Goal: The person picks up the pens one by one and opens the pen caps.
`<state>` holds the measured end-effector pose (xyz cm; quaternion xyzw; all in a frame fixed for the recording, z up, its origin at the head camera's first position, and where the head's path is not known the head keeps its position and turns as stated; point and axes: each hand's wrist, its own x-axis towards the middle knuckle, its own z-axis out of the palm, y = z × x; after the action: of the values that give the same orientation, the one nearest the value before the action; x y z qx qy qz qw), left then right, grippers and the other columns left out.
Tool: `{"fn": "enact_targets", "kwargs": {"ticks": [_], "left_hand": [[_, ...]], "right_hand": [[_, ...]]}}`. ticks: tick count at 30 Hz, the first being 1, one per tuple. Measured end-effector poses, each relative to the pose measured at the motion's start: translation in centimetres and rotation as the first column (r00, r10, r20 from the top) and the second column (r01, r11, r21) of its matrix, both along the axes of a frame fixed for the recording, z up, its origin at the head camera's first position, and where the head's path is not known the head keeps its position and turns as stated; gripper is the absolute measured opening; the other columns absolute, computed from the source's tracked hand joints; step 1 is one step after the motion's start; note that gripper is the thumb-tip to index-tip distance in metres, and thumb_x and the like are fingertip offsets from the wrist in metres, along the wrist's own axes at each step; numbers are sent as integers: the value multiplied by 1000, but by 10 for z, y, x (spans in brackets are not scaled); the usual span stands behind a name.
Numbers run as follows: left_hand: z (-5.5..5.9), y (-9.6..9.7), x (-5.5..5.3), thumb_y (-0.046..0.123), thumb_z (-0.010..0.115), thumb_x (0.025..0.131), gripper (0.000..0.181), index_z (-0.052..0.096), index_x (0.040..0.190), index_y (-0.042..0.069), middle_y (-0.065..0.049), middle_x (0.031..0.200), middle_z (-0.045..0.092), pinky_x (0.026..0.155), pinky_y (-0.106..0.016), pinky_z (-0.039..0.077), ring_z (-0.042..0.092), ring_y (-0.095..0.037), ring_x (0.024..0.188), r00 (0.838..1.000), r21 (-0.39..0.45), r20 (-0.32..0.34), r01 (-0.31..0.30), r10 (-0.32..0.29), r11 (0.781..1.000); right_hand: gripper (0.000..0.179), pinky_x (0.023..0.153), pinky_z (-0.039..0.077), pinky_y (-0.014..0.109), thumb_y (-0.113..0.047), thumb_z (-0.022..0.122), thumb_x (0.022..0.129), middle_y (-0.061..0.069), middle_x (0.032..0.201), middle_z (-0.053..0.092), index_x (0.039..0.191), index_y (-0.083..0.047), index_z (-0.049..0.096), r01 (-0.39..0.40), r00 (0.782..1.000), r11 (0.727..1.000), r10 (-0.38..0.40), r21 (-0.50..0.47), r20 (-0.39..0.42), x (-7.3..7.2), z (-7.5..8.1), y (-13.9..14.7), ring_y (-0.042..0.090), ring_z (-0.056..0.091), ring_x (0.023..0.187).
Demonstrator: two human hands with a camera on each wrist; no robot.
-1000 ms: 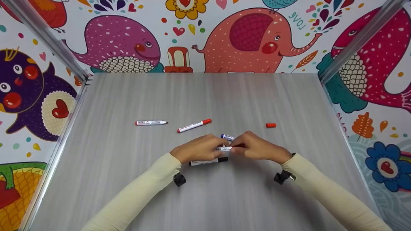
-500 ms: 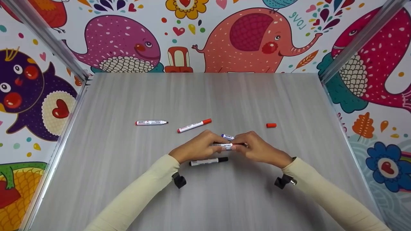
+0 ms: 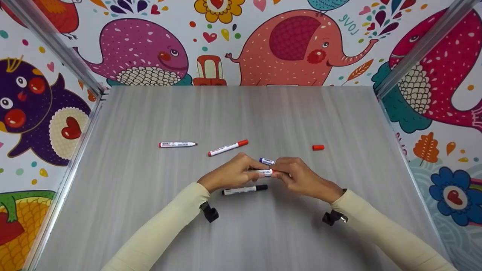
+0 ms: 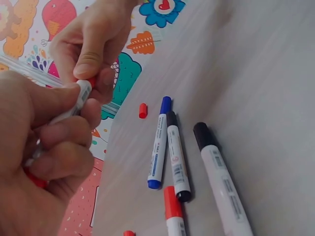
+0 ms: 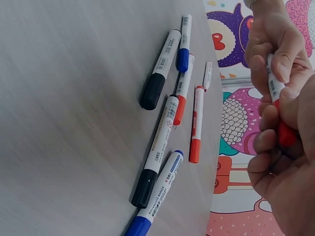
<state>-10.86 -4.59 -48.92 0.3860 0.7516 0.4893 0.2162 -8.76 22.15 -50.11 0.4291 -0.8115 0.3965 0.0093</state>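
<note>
In the head view, my left hand (image 3: pixel 233 171) grips a white marker (image 3: pixel 266 172) above the table, fingers curled round its barrel. My right hand (image 3: pixel 307 178) meets it from the other side, thumb and fingers pinching the red cap (image 5: pixel 286 135) on the marker's end. The left wrist view shows the marker's other end, also red, low in the left palm. Below the hands lies a black-capped marker (image 3: pixel 244 190). Just behind them shows part of a blue marker (image 3: pixel 267 161), largely hidden by the right hand in the head view.
Further back lie a red-capped marker (image 3: pixel 228 148) and an uncapped marker (image 3: pixel 177 144) with its tip bare. A loose red cap (image 3: pixel 318 147) is at the right. Several more markers, such as a black one (image 5: pixel 155 147), appear in the right wrist view. Patterned walls and metal rails border the table.
The right hand has shifted slightly toward the person, and red now shows at its fingertips. The held marker's label has turned in the left fingers. Markers on the table have not moved.
</note>
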Motion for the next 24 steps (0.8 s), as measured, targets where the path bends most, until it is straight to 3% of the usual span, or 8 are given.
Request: {"fn": "enact_targets", "kwargs": {"ticks": [5, 12, 17, 20, 22, 24], "left_hand": [[3, -2, 0, 11, 65, 109, 31, 80, 135, 20, 11, 68, 51, 52, -26, 29, 37, -7, 56, 996, 22, 91, 8, -9, 1000], [5, -4, 0, 7, 64, 108, 36, 77, 139, 20, 10, 66, 47, 52, -25, 28, 35, -8, 55, 988, 32, 151, 34, -38, 999], [2, -6, -2, 6, 64, 108, 36, 78, 139, 19, 9, 65, 45, 53, -26, 28, 35, -8, 56, 981, 76, 183, 55, -69, 996], [-1, -10, -3, 8, 65, 109, 31, 79, 136, 13, 7, 67, 47, 52, -25, 28, 34, -8, 55, 965, 116, 247, 54, -82, 992], [-1, -17, -3, 10, 66, 109, 29, 80, 135, 10, 5, 69, 51, 51, -24, 28, 34, -8, 54, 947, 138, 314, 19, -62, 990], [-1, -26, -3, 11, 68, 109, 28, 79, 134, 6, 3, 72, 56, 51, -23, 30, 36, -7, 55, 941, 152, 337, -23, -30, 988]], "right_hand": [[16, 62, 46, 28, 0, 78, 99, 1, 80, 62, 114, -4, 80, -14, 997, 999, 11, -36, -83, 2, -2, -2, 10, 52, 72], [19, 62, 45, 26, 3, 78, 97, 1, 81, 60, 115, -3, 78, -44, 988, 997, 34, -62, -148, 3, -2, -3, 12, 51, 72], [12, 63, 44, 25, -11, 71, 106, 2, 80, 59, 112, -3, 77, -68, 980, 995, 54, -67, -193, 2, -3, -3, 13, 51, 71], [16, 65, 45, 26, -15, 68, 108, 2, 82, 61, 113, -3, 77, -81, 977, 995, 67, -66, -201, 1, -1, -2, 14, 52, 73], [14, 68, 47, 26, -11, 69, 107, 3, 85, 64, 113, -2, 77, -96, 975, 991, 76, -91, -208, -1, 2, 2, 15, 55, 75], [13, 71, 49, 25, -6, 72, 103, 4, 89, 67, 114, 0, 77, -104, 975, 986, 75, -132, -211, -4, 5, 7, 16, 57, 78]]}}
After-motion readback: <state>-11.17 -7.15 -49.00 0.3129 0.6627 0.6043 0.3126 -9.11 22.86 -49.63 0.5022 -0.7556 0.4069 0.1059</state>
